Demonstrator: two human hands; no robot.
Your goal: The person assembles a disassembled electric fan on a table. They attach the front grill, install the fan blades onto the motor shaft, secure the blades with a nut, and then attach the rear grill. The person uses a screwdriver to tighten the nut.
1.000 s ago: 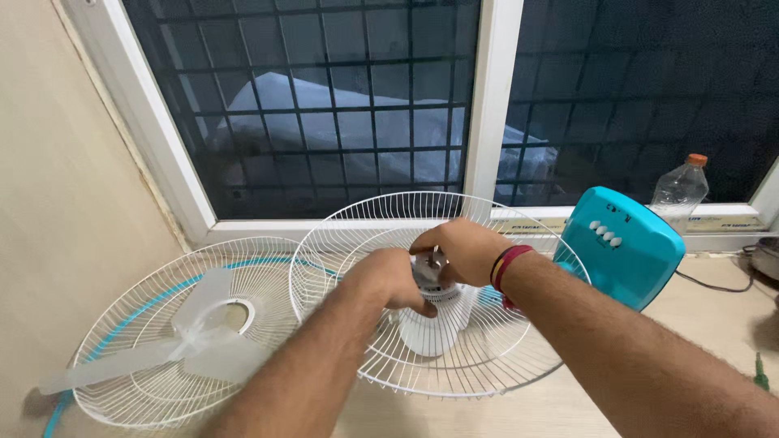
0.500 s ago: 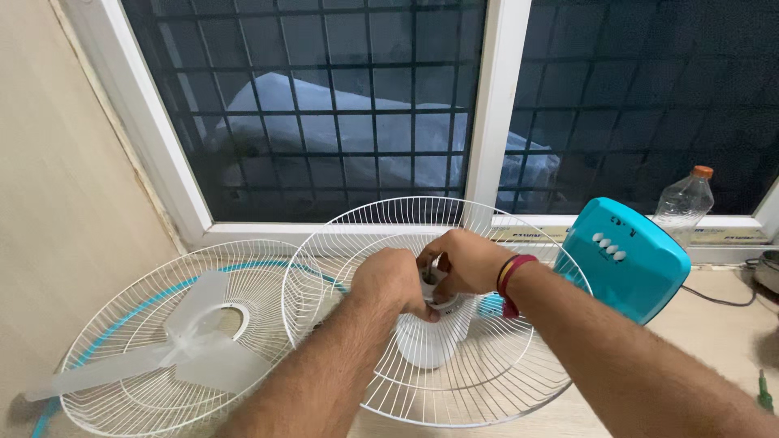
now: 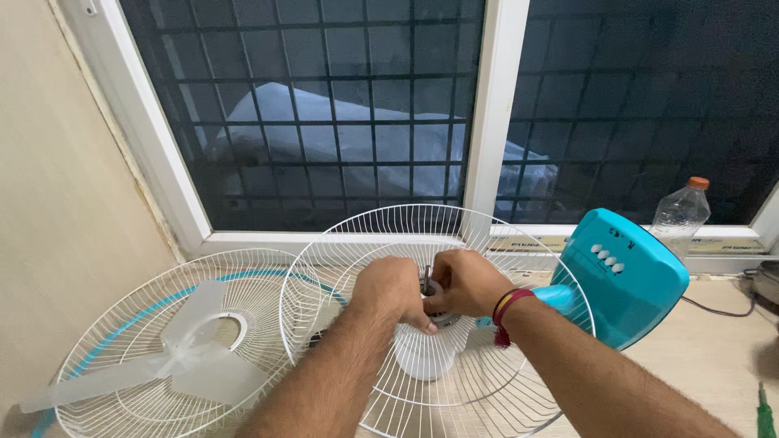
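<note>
A white wire fan guard (image 3: 487, 381) is mounted around a white fan motor housing (image 3: 423, 355), whose metal shaft (image 3: 427, 278) sticks up between my hands. My left hand (image 3: 391, 290) grips the top of the motor at the hub, fingers curled over it. My right hand (image 3: 469, 282), with red and yellow thread around the wrist, pinches the grey ring nut (image 3: 435, 289) around the shaft. The teal fan base (image 3: 623, 276) with white buttons stands tilted just right of the guard.
A second white guard with a teal rim (image 3: 122, 357) lies at the left, holding a translucent fan blade (image 3: 191, 349). A clear plastic bottle with an orange cap (image 3: 680, 212) stands on the window sill. A green-handled screwdriver (image 3: 763, 412) lies at far right.
Both hands have closed in lower on the motor hub; my right hand has dropped from above the shaft to gripping the ring beside it. The view has shifted slightly.
</note>
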